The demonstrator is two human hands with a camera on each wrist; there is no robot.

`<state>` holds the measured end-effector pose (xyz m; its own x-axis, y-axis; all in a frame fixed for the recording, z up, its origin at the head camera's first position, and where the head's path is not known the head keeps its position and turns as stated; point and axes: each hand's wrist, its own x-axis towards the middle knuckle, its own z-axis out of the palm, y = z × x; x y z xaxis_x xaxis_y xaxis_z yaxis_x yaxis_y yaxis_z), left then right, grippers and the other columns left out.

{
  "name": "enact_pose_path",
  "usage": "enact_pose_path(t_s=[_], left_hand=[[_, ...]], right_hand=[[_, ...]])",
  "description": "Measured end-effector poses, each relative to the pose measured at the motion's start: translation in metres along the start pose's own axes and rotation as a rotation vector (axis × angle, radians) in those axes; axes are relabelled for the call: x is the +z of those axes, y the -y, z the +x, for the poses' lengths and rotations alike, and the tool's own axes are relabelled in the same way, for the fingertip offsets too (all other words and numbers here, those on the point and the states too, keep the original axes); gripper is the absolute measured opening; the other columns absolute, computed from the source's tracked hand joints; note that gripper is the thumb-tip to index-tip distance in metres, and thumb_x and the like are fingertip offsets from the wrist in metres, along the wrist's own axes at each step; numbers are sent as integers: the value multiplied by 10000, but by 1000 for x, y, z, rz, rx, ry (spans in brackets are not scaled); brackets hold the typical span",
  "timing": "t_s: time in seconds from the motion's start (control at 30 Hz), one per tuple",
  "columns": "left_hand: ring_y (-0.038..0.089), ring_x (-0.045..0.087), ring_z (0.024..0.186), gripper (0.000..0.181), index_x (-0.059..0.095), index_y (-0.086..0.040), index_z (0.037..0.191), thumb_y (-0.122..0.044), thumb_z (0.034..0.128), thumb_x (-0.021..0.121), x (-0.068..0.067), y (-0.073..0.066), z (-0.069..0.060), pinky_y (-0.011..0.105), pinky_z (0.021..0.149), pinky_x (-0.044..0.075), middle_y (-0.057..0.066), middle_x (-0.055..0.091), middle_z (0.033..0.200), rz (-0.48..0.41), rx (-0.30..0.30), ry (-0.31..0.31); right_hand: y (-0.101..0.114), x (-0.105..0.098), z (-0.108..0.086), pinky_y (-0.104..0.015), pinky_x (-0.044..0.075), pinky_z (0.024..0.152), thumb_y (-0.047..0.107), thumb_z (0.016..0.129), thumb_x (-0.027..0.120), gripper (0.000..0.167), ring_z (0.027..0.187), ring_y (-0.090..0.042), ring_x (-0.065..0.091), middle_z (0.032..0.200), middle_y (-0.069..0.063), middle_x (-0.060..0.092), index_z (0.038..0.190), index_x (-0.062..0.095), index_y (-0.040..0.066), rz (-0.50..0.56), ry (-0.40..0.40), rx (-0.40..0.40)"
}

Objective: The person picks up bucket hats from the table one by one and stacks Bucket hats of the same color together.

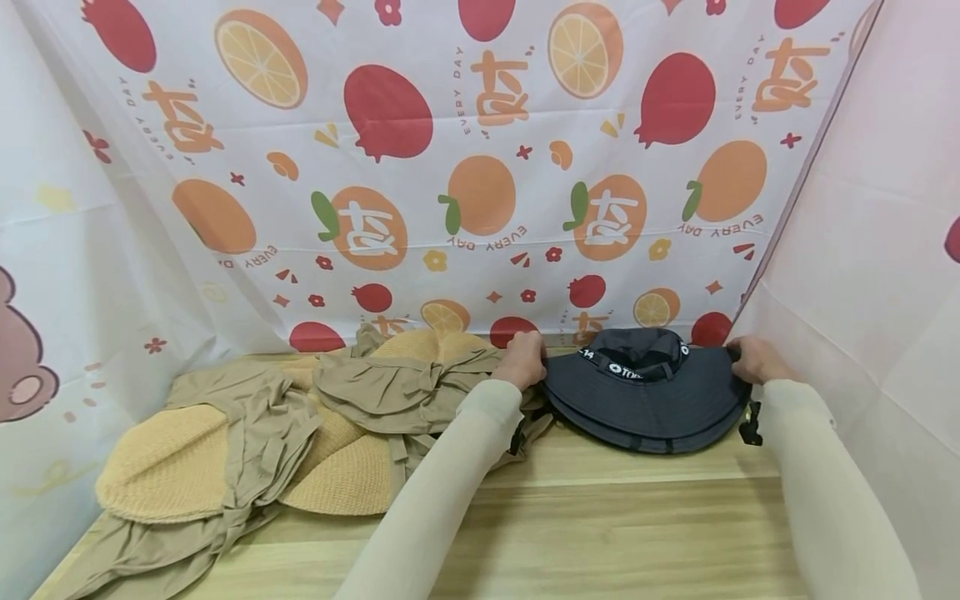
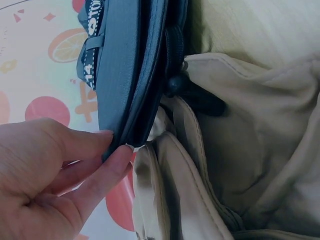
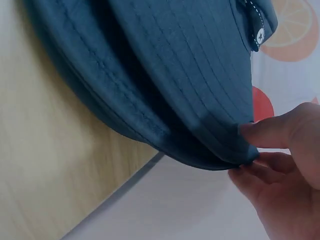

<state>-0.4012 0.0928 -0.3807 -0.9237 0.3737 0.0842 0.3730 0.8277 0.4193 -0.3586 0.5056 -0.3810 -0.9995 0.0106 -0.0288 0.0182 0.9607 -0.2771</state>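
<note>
A dark navy wide-brimmed hat [image 1: 645,392] with a white-lettered band sits at the back right of the table. A second dark brim shows beneath its upper one, so two hats seem stacked. My left hand [image 1: 522,360] pinches the brim's left edge between thumb and fingers; the left wrist view shows this hand [image 2: 60,175] close up. At the opposite edge, my right hand [image 1: 761,360] pinches the brim, thumb on top and fingers beneath, as the right wrist view shows for the hand [image 3: 285,165]. Just left of the navy brim lies khaki cloth [image 2: 250,150].
Straw-coloured sun hats [image 1: 172,467] with khaki cloth [image 1: 270,408] overlap along the table's left side. A fruit-printed curtain [image 1: 420,175] hangs directly behind the hats, and a pale curtain [image 1: 877,333] closes the right side. The wooden table [image 1: 615,533] extends toward me.
</note>
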Motion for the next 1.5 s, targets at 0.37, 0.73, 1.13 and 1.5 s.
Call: enact_pose_path(t_s=[0.37,0.73,1.13,1.5], left_hand=[[253,704,877,84,756,-40,971,-3,897,740,-3,1,0,353,774,589,116,750,1018,23,-12,-9],[169,597,684,86,734,-62,840,-22,915,721,-3,-2,-3,280,634,498,61,694,819,48,26,5],[167,654,714,244,783,-49,972,-123,1046,562,-41,9,-49,316,715,534,112,758,914,-70,191,-63],[210,750,899,207,763,-10,1053,-138,1038,601,-53,19,-129,311,739,567,125,785,1080,-142,329,-46]], right_hand=[[12,9,0,-671,447,1018,82,890,640,532,1150,-579,532,1315,-491,486,1324,522,-204,-12,23,-28],[19,21,-2,-706,379,1092,256,931,719,709,1309,-650,393,1391,-515,387,1398,450,-205,-15,149,-12],[80,4,-7,-645,501,912,137,926,593,475,1013,-511,588,1214,-403,603,1289,542,-164,-17,-194,13],[184,7,-57,-599,531,934,200,1035,584,423,1165,-479,643,1314,-327,635,1394,576,-23,192,-110,-219]])
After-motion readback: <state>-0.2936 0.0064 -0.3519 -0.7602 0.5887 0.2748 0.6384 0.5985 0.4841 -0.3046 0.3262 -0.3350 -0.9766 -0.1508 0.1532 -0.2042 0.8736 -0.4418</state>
